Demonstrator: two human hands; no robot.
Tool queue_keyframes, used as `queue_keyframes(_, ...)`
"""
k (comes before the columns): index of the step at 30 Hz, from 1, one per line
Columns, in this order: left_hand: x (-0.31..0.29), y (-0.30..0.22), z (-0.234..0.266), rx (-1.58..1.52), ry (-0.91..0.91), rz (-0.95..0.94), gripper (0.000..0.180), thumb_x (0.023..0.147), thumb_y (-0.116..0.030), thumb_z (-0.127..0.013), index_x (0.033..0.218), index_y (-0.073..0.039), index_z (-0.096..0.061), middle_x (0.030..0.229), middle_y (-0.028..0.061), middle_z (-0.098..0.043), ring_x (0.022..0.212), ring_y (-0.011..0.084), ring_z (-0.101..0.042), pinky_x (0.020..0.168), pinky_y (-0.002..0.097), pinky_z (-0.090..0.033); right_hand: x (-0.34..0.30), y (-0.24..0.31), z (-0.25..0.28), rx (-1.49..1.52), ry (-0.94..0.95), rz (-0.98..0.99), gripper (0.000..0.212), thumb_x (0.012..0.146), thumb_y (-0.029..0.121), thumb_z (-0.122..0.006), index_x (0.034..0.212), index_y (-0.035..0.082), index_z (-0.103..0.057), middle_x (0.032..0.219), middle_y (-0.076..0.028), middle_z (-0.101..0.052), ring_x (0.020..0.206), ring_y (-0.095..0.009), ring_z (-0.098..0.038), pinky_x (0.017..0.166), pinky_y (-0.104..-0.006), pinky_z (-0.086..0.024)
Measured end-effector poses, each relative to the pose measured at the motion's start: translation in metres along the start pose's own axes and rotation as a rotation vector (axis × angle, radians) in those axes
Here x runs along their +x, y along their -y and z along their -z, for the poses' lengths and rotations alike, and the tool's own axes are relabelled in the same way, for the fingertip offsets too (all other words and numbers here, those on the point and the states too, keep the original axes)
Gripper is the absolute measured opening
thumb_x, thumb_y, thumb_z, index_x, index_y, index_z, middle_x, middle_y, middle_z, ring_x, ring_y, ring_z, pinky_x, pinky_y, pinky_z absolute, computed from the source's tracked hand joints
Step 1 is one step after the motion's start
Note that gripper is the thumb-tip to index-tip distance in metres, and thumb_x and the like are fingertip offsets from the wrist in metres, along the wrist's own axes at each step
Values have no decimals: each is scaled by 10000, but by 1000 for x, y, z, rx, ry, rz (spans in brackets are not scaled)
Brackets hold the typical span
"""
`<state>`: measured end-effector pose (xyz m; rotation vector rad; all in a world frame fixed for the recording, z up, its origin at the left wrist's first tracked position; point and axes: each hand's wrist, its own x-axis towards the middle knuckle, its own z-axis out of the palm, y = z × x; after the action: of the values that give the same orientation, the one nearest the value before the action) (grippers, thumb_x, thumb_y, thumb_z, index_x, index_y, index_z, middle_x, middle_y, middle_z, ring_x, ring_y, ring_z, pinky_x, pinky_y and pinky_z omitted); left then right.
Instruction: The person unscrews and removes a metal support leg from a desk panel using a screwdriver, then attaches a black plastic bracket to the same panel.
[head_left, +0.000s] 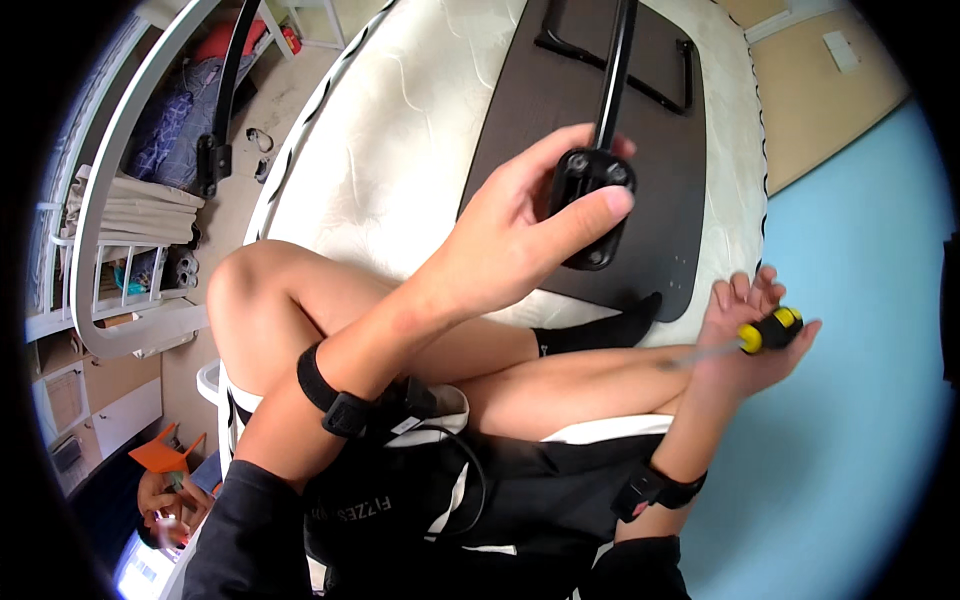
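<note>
Black leg point(610, 100) is clamped in the left grip point(500, 235); to its right, a screwdriver point(770, 330) lies across the right grip point(722, 328), fingers loosely apart. Beyond the left grip lies a dark board point(662, 170); below that grip, pale lettering point(350, 507) marks black clothing point(570, 490).

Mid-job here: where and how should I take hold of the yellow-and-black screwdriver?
Probably take the screwdriver by its thick handle, coming from the picture's right: the handle forms its right end, in front of the open right hand, between fingers and thumb. The thin shaft, blurred here, points left and offers less to wrap.
</note>
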<state>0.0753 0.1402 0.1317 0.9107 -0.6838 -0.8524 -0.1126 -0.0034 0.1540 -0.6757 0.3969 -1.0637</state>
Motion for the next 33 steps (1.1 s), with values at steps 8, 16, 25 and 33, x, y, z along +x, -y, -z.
queue_keyframes(8, 3, 2, 10, 72, -53, 46, 336, 893, -201, -611, 1157, -23, -505, 817, -38, -492, 725, 42, -445, 636, 194, -392, -1, 13, 7, -85, 132, -186, 590, 869, 615, -397, 740, 50, -507, 496, -25, -372, 448, -134, -291, 466, -236, -248)
queue_keyframes(16, 0, 5, 7, 264, -40, 9, 359, 892, -216, -603, 1164, -9, -496, 766, -36, -471, 679, 44, -420, 600, 192, -365, -12, -2, 4, -467, 322, 18, 475, 781, 115, -672, 1191, -18, -473, 1230, -266, -482, 881, -232, -605, 878, -321, -478)
queue_keyframes(25, -3, -7, 15, 310, -69, -26, 411, 898, -261, -591, 1201, 7, -515, 752, -42, -466, 685, 43, -414, 617, 192, -351, -14, -6, -2, -734, 549, -33, 519, 704, -63, -620, 1203, -29, -482, 1207, -258, -532, 932, -262, -643, 850, -343, -525)
queue_keyframes(33, -4, -12, 22, 347, -83, -29, 374, 900, -231, -592, 1166, 23, -526, 735, -39, -484, 681, 38, -433, 620, 191, -375, -23, -20, -10, -1132, 632, 61, 446, 719, -88, -624, 1148, -24, -520, 1008, -165, -614, 843, -185, -642, 763, -258, -509)
